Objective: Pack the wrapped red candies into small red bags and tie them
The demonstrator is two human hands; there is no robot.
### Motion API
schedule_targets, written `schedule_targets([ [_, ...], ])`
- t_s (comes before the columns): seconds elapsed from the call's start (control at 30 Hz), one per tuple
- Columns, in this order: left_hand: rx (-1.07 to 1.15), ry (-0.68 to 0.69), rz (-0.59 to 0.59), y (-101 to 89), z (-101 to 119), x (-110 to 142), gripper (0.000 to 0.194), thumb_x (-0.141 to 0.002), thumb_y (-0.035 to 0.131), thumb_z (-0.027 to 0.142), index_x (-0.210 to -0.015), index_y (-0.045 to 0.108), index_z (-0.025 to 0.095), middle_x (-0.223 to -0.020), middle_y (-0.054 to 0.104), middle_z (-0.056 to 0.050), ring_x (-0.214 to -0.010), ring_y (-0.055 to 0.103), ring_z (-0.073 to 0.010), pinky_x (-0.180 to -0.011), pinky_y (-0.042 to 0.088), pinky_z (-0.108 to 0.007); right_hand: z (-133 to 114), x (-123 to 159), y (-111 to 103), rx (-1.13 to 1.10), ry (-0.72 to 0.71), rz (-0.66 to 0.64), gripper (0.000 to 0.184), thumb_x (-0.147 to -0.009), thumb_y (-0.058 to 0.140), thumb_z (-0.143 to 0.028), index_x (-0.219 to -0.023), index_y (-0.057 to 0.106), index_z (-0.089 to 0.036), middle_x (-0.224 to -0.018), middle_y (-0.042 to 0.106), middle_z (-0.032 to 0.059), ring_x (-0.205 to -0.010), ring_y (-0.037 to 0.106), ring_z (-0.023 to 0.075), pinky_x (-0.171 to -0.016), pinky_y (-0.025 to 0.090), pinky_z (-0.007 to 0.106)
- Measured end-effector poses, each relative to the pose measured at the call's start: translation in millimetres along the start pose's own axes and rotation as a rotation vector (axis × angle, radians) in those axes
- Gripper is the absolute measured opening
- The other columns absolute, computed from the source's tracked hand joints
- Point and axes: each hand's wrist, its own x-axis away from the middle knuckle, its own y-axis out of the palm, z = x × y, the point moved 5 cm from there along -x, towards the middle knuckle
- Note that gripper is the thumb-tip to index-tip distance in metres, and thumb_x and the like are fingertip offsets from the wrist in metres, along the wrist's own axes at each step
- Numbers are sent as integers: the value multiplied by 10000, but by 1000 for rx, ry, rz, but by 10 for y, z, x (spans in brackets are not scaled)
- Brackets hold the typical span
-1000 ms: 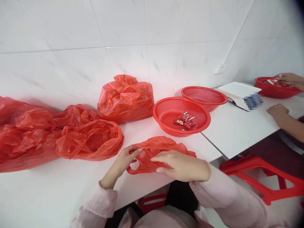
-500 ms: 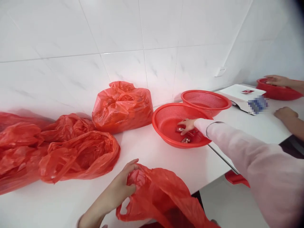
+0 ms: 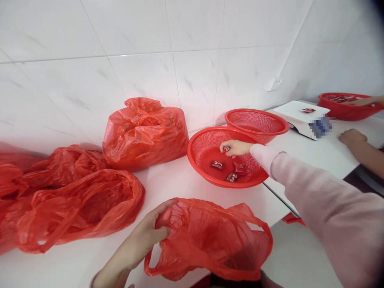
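Note:
My left hand grips the rim of a red plastic bag, its fingers outside and thumb at the mouth, which gapes open toward me. Over the near red plastic basket, my right hand pinches a small wrapped packet. Beneath it on the basket floor lie a dark red packet, another dark packet and a brighter red packet. What the packets contain is hidden.
A second red basket stands behind the first. Further right is a white scale with a red packet on it. Another person's hand reaches into a filled red basin. A full red bag and crumpled bags lie left.
My right hand has closed on a packet and lifted it off the basket floor, uncovering the others. The bag's mouth has spread wider. The co-worker's hand at the basin has shifted right.

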Motion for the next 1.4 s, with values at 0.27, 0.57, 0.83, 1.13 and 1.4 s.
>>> schedule_targets([
  [0.27,112,-4,-12,92,33,-145,909,-601,605,117,-1463,330,196,-1176,669,-105,-895,662,-217,-781,510,-324,-1514,1032,653,-730,-262,-452,339,-863,592,-315,-1199,602,-277,-926,636,0,-703,621,104,-618,558,234],
  [0.57,24,50,-115,228,78,20,904,-644,583,57,-1476,326,304,-1408,543,-53,-1110,627,-264,-900,528,-368,-937,676,332,-274,-145,-4,535,-900,499,-567,-1336,539,-260,-1212,621,106,-962,664,232,-834,546,380],
  [0.83,-115,147,-103,222,21,140,882,-735,635,111,-1504,268,340,-1562,342,-48,-1357,440,-276,-1093,413,-453,415,211,546,319,236,-177,1231,-520,868,-396,-1535,172,-381,-1588,100,186,-1279,464,433,-935,448,477],
  [1.13,-120,164,-113,231,65,112,853,-720,635,86,-1449,368,439,-1509,429,73,-1362,430,-304,-1104,408,-421,83,-53,657,464,-77,-222,1066,-534,818,-461,-1482,343,-353,-1505,258,143,-1189,495,395,-939,408,464],
  [1.4,-88,162,-68,162,67,81,857,-686,616,85,-1456,377,376,-1487,465,3,-1303,496,-289,-1064,436,-431,-148,-102,807,417,-194,-219,285,-709,670,-260,-986,694,-198,-1053,502,76,-699,520,129,-661,406,263],
])
